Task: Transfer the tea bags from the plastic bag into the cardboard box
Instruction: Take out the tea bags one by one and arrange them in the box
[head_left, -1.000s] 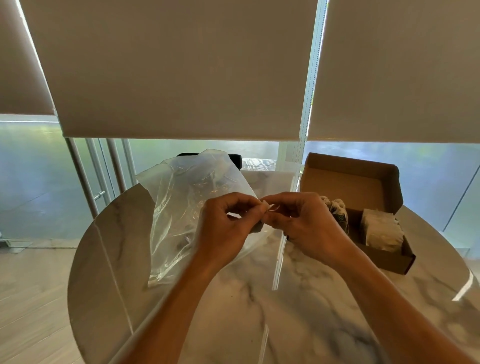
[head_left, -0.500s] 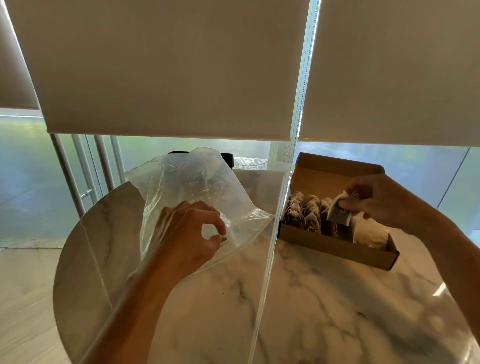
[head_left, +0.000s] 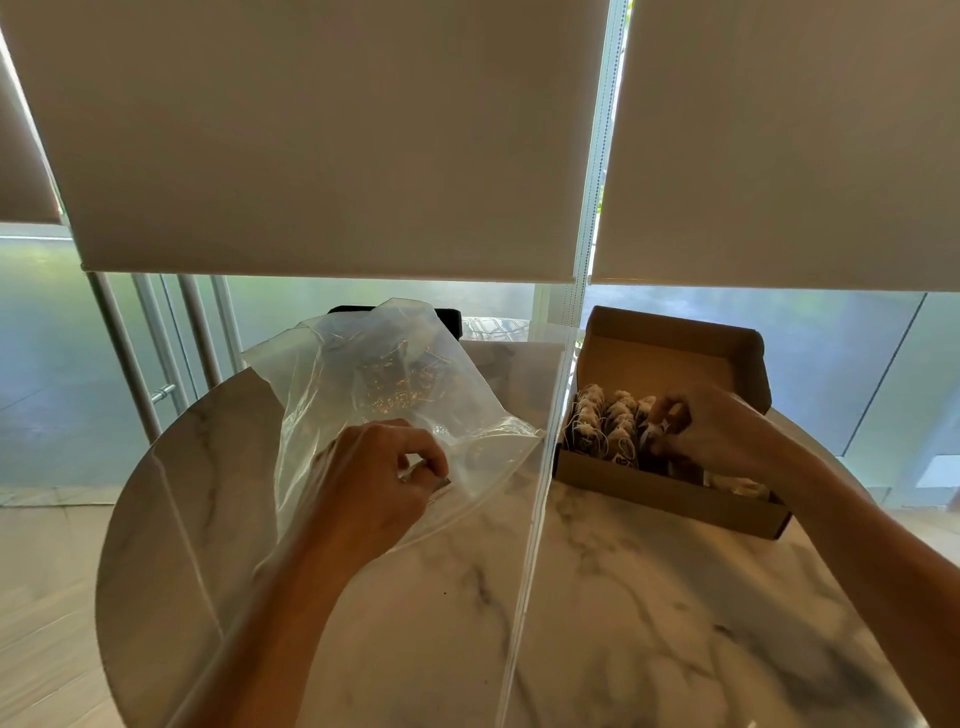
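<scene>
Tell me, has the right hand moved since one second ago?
Yes. The right hand left the clear plastic bag and went right, into the brown cardboard box.

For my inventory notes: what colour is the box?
Plain brown cardboard box, clearest in the head view.

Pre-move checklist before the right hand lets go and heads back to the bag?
1. Right hand over the cardboard box: ok, fingers inside it.
2. Tea bag in the right hand seated in the row: cannot tell, fingers cover it.
3. Tea bags in box upright in rows: ok.
4. Left hand holding the plastic bag by its near edge: ok.
5. Bag mouth open enough for the next reach: cannot tell.
6. Tea bags left in the plastic bag: ok, dark clump visible through the plastic.
</scene>
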